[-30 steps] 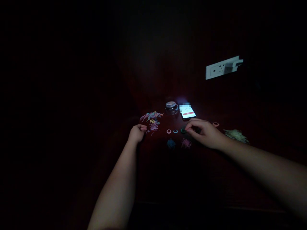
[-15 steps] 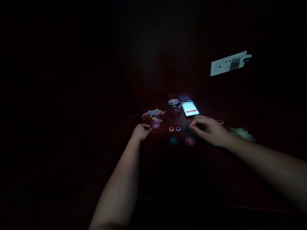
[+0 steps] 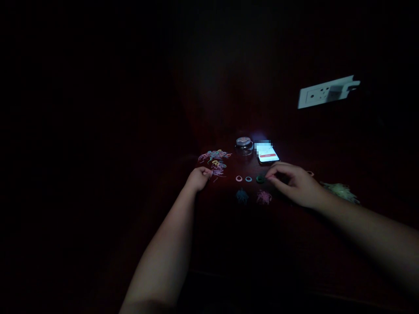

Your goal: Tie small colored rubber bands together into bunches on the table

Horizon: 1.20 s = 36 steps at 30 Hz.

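On the dark table lies a mixed pile of small colored bands (image 3: 216, 155), with my left hand (image 3: 200, 178) pinched at the near edge of its purple strands (image 3: 218, 172). Whatever those fingertips hold is too small to name. My right hand (image 3: 293, 183) is closed in a pinch beside a dark green ring (image 3: 260, 179); its fingertips' contents cannot be made out. Left of that ring are a blue ring (image 3: 248, 179) and a pink ring (image 3: 238, 179). Nearer me sit a blue pile (image 3: 242, 196) and a pink pile (image 3: 263, 197) of strands.
A lidded clear jar (image 3: 244, 147) stands behind the rings, beside a lit phone (image 3: 269, 153). A pale green pile (image 3: 340, 192) and an orange-pink ring (image 3: 310, 173) lie beyond my right hand and forearm. A socket strip (image 3: 325, 92) is on the wall.
The whole view has shifted, so the objects appear further right and slightly lower. My left fingers have closed together at the purple strands. My right hand stays pinched near the green ring.
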Motion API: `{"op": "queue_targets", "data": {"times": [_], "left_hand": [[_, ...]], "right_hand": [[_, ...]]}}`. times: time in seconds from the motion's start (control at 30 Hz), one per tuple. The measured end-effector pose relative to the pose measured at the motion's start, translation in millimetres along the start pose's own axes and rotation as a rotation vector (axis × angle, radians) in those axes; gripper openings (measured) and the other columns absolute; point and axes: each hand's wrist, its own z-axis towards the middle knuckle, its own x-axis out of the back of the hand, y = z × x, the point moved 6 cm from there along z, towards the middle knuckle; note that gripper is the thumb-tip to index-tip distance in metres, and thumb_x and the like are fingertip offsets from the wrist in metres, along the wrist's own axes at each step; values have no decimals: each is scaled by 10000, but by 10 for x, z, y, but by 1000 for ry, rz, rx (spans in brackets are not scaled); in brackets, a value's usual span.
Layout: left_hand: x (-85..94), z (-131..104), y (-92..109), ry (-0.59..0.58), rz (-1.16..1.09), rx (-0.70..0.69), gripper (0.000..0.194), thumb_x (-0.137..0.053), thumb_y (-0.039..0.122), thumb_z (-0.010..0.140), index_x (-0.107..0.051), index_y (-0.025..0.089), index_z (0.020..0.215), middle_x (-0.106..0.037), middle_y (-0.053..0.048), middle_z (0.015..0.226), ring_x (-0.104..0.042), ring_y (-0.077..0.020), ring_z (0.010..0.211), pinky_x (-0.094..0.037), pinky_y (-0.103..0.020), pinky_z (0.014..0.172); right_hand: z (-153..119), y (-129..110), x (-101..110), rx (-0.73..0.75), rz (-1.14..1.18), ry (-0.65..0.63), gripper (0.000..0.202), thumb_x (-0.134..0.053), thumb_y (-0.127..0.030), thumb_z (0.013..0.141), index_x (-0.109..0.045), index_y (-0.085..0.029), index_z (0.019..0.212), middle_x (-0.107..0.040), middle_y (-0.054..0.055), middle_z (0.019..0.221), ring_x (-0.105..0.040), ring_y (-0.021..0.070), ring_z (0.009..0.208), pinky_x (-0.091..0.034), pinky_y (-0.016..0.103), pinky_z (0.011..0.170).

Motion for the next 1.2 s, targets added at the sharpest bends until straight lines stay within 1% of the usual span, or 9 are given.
{"op": "queue_targets", "data": {"times": [0.2,0.4,0.63,0.83,1.0,1.13,1.2], "left_hand": [[33,3,9,48,47,-9,152,-588,210,818,-718,166,884,-712,-40,811,-599,-126,681,-454,-221,669],[50,23,-14,55,62,-5,193,-558,160,834,-730,202,913,-736,-35,924,-641,-141,795,-470,-235,764],[43,55,-70,58,43,1,231,-518,146,851,-724,199,940,-740,-42,933,-651,-138,806,-473,-235,768],[40,73,-106,58,25,32,286,-483,102,825,-709,175,984,-746,-48,920,-659,-135,769,-484,-234,743],[121,28,-42,70,42,60,294,-475,103,812,-704,176,982,-747,-41,919,-658,-138,764,-481,-235,742],[190,-34,57,82,84,72,241,-519,142,817,-717,190,946,-742,-51,934,-658,-165,823,-481,-258,784],[183,-64,116,76,111,54,238,-545,153,816,-720,194,972,-733,-61,977,-657,-176,860,-485,-266,809]], "right_hand": [[-7,4,4,-5,-5,-6,156,-542,-292,871,-643,-179,835,-644,58,813,-597,185,738,-470,312,652],[-3,23,-4,-1,-14,-7,145,-546,-284,866,-645,-180,848,-648,56,816,-600,184,747,-467,308,656],[2,23,-3,0,-8,-6,144,-550,-289,858,-643,-181,837,-654,57,817,-604,188,748,-469,314,666],[-4,23,4,-16,-18,1,146,-554,-295,857,-646,-184,837,-653,51,802,-600,183,724,-460,297,623],[-10,31,-1,-18,-16,-8,142,-553,-287,856,-645,-180,841,-651,53,814,-600,184,738,-460,299,633],[-6,23,-11,-12,-13,-23,150,-546,-289,866,-642,-178,836,-646,56,810,-595,182,736,-464,302,638],[-2,7,-11,-1,-12,-21,147,-547,-285,868,-643,-178,838,-648,58,813,-598,184,748,-472,313,664]]}}
